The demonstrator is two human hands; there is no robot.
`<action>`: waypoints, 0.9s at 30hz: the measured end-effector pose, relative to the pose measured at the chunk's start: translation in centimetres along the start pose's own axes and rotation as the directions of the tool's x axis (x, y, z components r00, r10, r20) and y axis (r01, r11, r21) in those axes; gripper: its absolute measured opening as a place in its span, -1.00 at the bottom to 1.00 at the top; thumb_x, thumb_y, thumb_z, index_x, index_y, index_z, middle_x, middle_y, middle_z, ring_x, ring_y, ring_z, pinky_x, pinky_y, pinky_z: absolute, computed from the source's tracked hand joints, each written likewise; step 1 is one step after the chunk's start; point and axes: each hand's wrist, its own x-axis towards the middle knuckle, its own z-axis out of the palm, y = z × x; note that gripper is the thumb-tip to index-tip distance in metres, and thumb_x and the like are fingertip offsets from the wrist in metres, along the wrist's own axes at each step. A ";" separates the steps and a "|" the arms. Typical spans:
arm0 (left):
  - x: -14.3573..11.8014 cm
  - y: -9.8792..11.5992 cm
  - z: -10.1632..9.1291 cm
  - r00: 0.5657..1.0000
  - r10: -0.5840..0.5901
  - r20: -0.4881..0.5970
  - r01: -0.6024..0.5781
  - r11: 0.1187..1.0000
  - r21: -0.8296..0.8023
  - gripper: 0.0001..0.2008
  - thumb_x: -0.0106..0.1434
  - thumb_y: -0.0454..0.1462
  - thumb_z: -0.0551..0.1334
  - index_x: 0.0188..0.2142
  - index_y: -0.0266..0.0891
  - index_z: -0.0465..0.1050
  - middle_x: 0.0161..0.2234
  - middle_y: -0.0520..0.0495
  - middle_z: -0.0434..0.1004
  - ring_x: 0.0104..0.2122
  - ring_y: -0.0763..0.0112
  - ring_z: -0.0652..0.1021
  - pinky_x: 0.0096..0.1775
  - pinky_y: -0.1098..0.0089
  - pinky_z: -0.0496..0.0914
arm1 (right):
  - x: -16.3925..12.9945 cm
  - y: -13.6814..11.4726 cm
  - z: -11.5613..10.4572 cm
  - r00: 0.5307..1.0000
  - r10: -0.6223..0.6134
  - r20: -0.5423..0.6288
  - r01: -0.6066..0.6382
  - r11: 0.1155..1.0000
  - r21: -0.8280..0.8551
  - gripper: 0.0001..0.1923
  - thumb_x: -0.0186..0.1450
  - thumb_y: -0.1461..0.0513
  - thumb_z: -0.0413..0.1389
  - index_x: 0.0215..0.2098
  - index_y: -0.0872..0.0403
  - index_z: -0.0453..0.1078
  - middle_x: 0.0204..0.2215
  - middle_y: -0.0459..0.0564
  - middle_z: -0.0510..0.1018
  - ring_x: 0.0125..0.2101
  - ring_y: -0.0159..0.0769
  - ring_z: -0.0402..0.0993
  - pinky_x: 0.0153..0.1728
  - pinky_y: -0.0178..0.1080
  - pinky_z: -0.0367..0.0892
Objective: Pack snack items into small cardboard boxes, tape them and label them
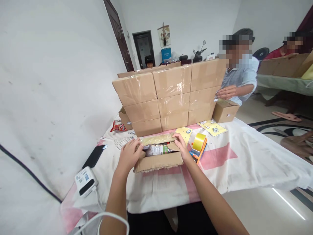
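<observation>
A small open cardboard box (pixel 158 161) sits on the cloth-covered table (pixel 244 163) in front of me, with packaged goods (pixel 157 150) showing inside. My left hand (pixel 129 153) grips the box's left side flap. On the right side, my right hand (pixel 181 145) holds the far flap (pixel 156 140), which is folded partly over the opening. A roll of yellow tape (pixel 199 142) in an orange dispenser lies just right of the box.
A wall of several sealed cartons (pixel 171 94) stands behind the box. A co-worker's hand (pixel 226 92) rests on another carton (pixel 225 111) at the right. A black phone (pixel 94 156) and white label printer (pixel 85 181) lie left. Yellow label sheets (pixel 212 128) lie beyond the tape.
</observation>
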 end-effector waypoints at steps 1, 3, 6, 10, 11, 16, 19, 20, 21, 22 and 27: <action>0.5 0.8 -0.3 1.000 -0.014 0.007 0.014 0.999 0.042 -0.64 0.41 -0.03 0.02 -0.01 0.00 0.50 0.13 -0.10 0.49 0.21 0.03 0.36 0.29 -0.13 0.02 | 0.1 0.2 -0.1 1.000 -0.002 -0.003 0.002 1.000 -0.001 -0.72 0.31 0.01 0.09 -0.12 -0.03 0.33 -0.17 -0.02 0.44 -0.10 -0.13 0.37 -0.05 -0.18 0.31; 1.8 1.8 -0.2 0.999 -0.037 0.016 0.036 0.997 0.064 -0.59 0.39 -0.01 0.04 0.10 0.03 0.50 0.07 -0.15 0.50 0.17 -0.03 0.37 0.27 -0.16 0.02 | 0.2 0.7 -0.1 1.000 -0.012 -0.016 0.012 1.000 -0.006 -0.70 0.33 -0.02 0.09 -0.10 -0.03 0.35 -0.12 -0.01 0.46 -0.05 -0.11 0.39 0.01 -0.15 0.30; 3.3 1.7 1.0 0.997 -0.041 0.070 0.040 0.999 0.017 -0.56 0.37 -0.01 0.08 0.14 0.03 0.51 0.12 -0.14 0.42 0.16 -0.02 0.34 0.23 0.01 0.17 | 0.0 1.0 -0.3 0.998 -0.055 -0.003 0.055 0.998 0.012 -0.65 0.35 -0.07 0.07 -0.05 -0.05 0.39 0.05 0.02 0.46 0.12 -0.06 0.35 0.16 -0.08 0.23; 3.7 0.5 2.3 0.997 -0.024 0.080 0.027 0.999 -0.038 -0.54 0.33 -0.04 0.14 0.19 0.02 0.47 0.10 -0.13 0.38 0.14 0.01 0.31 0.21 0.11 0.20 | -1.0 0.0 -1.2 0.981 -0.070 0.182 0.062 0.997 0.053 -0.39 0.29 -0.19 0.10 0.20 -0.11 0.32 0.38 -0.01 0.16 0.39 0.00 0.00 0.36 -0.01 -0.02; 3.6 0.3 2.5 0.997 -0.025 0.074 0.029 0.998 -0.049 -0.54 0.33 -0.05 0.14 0.19 0.03 0.47 0.10 -0.13 0.38 0.14 0.01 0.30 0.21 0.11 0.20 | -1.4 -0.5 -1.5 0.969 -0.039 0.243 0.027 0.998 0.052 -0.29 0.26 -0.21 0.12 0.28 -0.13 0.24 0.43 -0.03 0.06 0.43 0.00 -0.12 0.38 0.01 -0.10; 3.1 0.1 2.6 0.998 -0.025 0.059 0.031 0.994 -0.101 -0.55 0.33 -0.05 0.15 0.17 0.05 0.48 0.08 -0.13 0.35 0.17 0.01 0.26 0.24 0.08 0.16 | -2.3 -1.8 -3.4 0.865 0.134 0.484 -0.152 0.988 -0.002 0.10 0.16 -0.14 0.28 0.49 -0.18 -0.18 0.49 -0.12 -0.24 0.47 -0.09 -0.41 0.41 0.03 -0.27; 3.2 -0.1 2.4 0.998 -0.024 0.059 0.032 0.990 -0.135 -0.56 0.32 -0.08 0.17 0.16 0.01 0.50 0.06 -0.15 0.35 0.16 0.00 0.26 0.26 0.06 0.12 | -2.0 -1.6 -4.1 0.848 0.128 0.514 -0.121 0.991 -0.048 0.24 0.05 -0.22 0.32 0.49 -0.13 -0.20 0.50 -0.09 -0.33 0.47 -0.06 -0.46 0.41 0.03 -0.36; 3.3 -0.2 2.4 0.998 -0.021 0.063 0.030 0.988 -0.149 -0.56 0.31 -0.08 0.19 0.15 0.00 0.52 0.05 -0.15 0.35 0.16 0.01 0.27 0.27 0.06 0.11 | -1.9 -1.4 -4.3 0.842 0.119 0.526 -0.113 0.993 -0.043 0.28 0.01 -0.26 0.32 0.49 -0.12 -0.19 0.49 -0.07 -0.33 0.47 -0.04 -0.44 0.40 0.04 -0.35; 3.4 -0.3 2.3 0.998 -0.016 0.068 0.027 0.986 -0.163 -0.57 0.30 -0.09 0.20 0.13 0.00 0.53 0.04 -0.15 0.36 0.15 0.02 0.28 0.28 0.07 0.10 | -1.8 -1.4 -4.6 0.833 0.110 0.542 -0.110 0.993 -0.031 0.32 -0.03 -0.29 0.32 0.49 -0.11 -0.20 0.49 -0.05 -0.31 0.47 -0.03 -0.42 0.40 0.05 -0.32; 3.4 -0.4 2.2 0.997 -0.012 0.074 0.025 0.984 -0.178 -0.58 0.29 -0.09 0.21 0.12 0.00 0.54 0.03 -0.14 0.36 0.14 0.02 0.29 0.28 0.07 0.09 | -1.7 -1.3 -4.8 0.821 0.108 0.561 -0.115 0.993 -0.022 0.33 -0.04 -0.29 0.32 0.50 -0.11 -0.22 0.49 -0.03 -0.29 0.47 -0.03 -0.39 0.40 0.06 -0.29; 3.7 -0.7 2.4 0.994 -0.016 0.110 0.042 0.970 -0.241 -0.60 0.29 -0.16 0.19 0.10 0.00 0.55 0.01 -0.13 0.35 0.16 0.04 0.28 0.31 0.08 0.05 | -1.9 -1.3 -4.7 0.784 0.167 0.598 -0.155 0.985 -0.072 0.28 0.04 -0.11 0.39 0.49 -0.17 -0.27 0.49 0.00 -0.21 0.46 -0.07 -0.26 0.39 0.05 -0.24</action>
